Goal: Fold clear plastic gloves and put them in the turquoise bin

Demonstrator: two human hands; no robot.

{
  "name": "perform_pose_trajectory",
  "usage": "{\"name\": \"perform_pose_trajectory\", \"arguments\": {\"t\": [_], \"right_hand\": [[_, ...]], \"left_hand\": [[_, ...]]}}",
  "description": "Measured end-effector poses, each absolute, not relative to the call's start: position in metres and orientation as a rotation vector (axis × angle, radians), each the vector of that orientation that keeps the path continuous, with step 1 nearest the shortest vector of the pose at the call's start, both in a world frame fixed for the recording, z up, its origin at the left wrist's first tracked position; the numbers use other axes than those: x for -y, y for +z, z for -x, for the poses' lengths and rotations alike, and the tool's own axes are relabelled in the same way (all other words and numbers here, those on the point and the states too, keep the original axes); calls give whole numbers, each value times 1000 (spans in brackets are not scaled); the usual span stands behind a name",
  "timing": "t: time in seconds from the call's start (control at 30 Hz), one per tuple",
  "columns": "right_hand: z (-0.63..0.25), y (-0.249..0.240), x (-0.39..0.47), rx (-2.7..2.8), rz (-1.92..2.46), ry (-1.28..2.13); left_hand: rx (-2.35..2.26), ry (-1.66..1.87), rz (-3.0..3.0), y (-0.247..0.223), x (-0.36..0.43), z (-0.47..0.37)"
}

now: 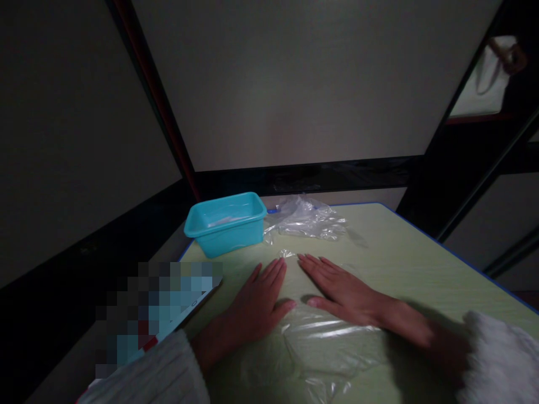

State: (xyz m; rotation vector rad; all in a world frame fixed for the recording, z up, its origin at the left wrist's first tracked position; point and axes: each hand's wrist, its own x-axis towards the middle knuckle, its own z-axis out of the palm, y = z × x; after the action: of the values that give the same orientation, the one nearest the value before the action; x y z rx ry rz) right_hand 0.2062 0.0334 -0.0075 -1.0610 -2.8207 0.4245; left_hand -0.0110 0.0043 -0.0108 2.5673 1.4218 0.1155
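A clear plastic bag (332, 342) lies spread over the pale green tabletop (379, 241), with creases and shine near its lower part. Flat on its upper part rests my left hand (261, 297), fingers stretched forward and thumb out to the side. My right hand (337, 286) presses down flat across from it, its fingers angled toward the left one. A small gap separates the two thumbs. Neither hand grasps anything. Beyond the fingertips sits a crumpled heap of clear plastic (305, 216).
A turquoise plastic basin (229, 233) stands at the back left, with something whitish inside. Left of my left arm lies a partly blurred-out flat item (181, 308). A pale panel (286, 84) rises behind the table. A white bag (484, 78) is on a shelf at upper right.
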Motion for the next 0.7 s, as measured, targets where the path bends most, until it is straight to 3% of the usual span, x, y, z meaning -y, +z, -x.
{"name": "perform_pose_trajectory", "arguments": {"t": [0.3, 0.47, 0.7], "right_hand": [[-238, -2, -57, 2564, 1175, 541], [-244, 1, -66, 2401, 1278, 387], [-241, -3, -70, 2371, 1281, 485]], "left_hand": [[-1414, 166, -2546, -10, -4, 13], [-1473, 452, -2545, -15, -6, 15], [-1245, 880, -2567, -9, 14, 9]]}}
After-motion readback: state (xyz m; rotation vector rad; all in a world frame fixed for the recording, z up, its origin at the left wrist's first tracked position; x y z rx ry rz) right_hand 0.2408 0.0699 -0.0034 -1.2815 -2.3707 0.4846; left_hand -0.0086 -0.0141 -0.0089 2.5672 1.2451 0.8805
